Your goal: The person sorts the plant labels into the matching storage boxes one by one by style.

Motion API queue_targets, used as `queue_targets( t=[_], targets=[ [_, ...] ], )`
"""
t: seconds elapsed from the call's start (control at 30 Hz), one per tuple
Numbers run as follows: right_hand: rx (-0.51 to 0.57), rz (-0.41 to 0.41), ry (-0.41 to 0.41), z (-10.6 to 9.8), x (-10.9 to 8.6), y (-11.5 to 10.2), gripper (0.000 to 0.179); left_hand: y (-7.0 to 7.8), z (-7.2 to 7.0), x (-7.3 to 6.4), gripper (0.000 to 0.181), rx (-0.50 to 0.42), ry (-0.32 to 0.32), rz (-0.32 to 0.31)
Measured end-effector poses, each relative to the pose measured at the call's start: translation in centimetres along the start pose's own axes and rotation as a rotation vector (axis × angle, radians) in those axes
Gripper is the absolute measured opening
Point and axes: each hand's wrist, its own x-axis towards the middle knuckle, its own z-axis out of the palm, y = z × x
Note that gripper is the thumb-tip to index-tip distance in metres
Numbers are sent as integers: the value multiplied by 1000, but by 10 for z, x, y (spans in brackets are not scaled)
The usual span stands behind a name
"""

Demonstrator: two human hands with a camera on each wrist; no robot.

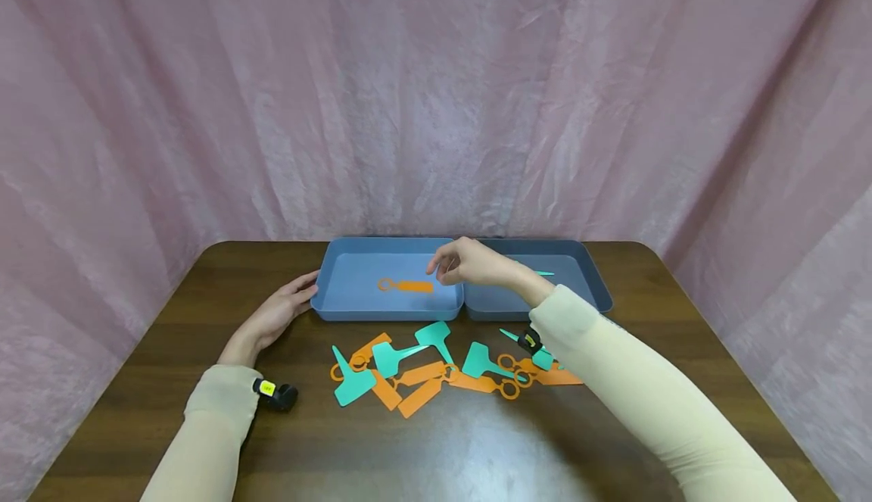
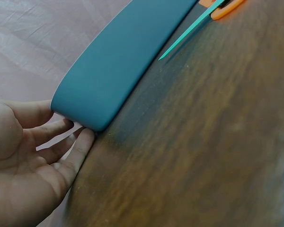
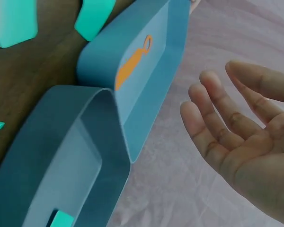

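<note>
Fingers (image 3: 222,101) on the right hand (image 1: 470,261) are loosely bent and apart from each other, not clamped on anything, hanging over the spot where the two trays meet. The orange tag (image 1: 414,286) is lying flat in the left tray (image 1: 354,267), just to the left of those fingertips and a touch nearer, with a clear gap between. Its ring end points left and its flat end faces right, toward the hand. Over on the left, the left hand (image 1: 278,313) has its fingers a bit spread and pretty straight, with the tips touching the left end of that same tray, so it's resting against the wall. The right tray (image 1: 579,275) is the darker one, sitting right beside the other, and there's a teal tag (image 1: 544,272) in it, partly hidden behind the right wrist. On the near side of the trays, a loose bunch of orange tags (image 1: 421,397) and teal tags (image 1: 355,387) is spread over the wooden table (image 1: 341,456), some overlapping, and the right sleeve (image 1: 633,373) covers part of the right end. Pink curtain (image 1: 409,108) on the far side.
</note>
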Motion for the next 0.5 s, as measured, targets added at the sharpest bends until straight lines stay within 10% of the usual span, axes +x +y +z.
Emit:
queue_targets(
  t=[0.5],
  targets=[
    [23,2,-15,-1,-50,30,18,4,1,-4,61,-3,-5,-12]
  ],
)
